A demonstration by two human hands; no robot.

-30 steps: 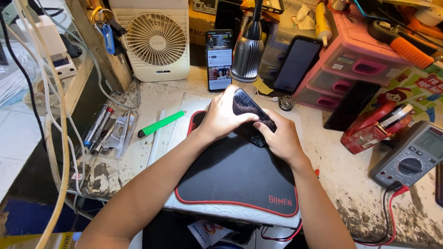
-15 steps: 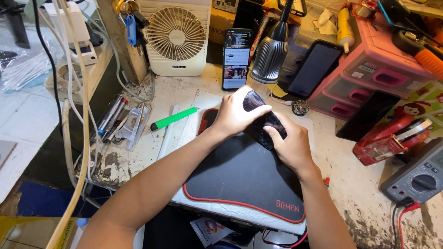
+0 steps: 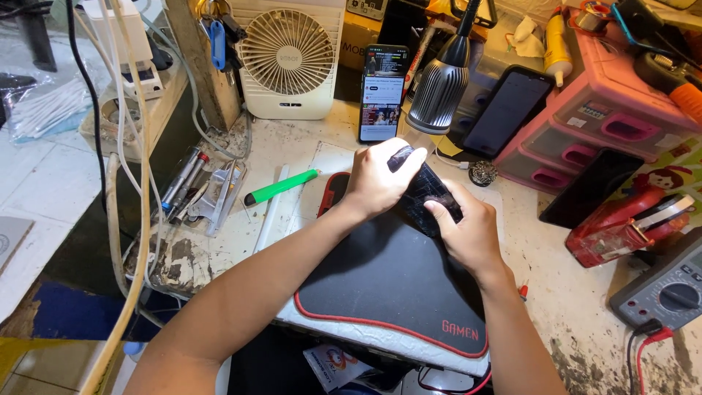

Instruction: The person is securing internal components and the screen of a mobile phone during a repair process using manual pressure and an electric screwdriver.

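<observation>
A dark phone with a cracked surface point(image 3: 428, 192) is gripped between both hands above the far end of a black mat with red edging point(image 3: 380, 281). My left hand point(image 3: 376, 183) wraps the phone's far end, brightly lit by the lamp. My right hand point(image 3: 472, 234) clasps its near end, thumb laid on top. Both forearms stretch across the mat.
A grey desk lamp point(image 3: 439, 84) hangs just beyond the hands. A lit phone point(image 3: 382, 91) leans upright beside a white fan point(image 3: 289, 55). A green marker point(image 3: 280, 187) and several tools point(image 3: 194, 186) lie left. Pink drawers point(image 3: 585, 124), a red tool point(image 3: 629, 219) and a multimeter point(image 3: 669, 292) stand right.
The view has shifted, so the bench sits further right and lower in frame. Both hands keep hold of the dark phone, with the left hand now further over its far end.
</observation>
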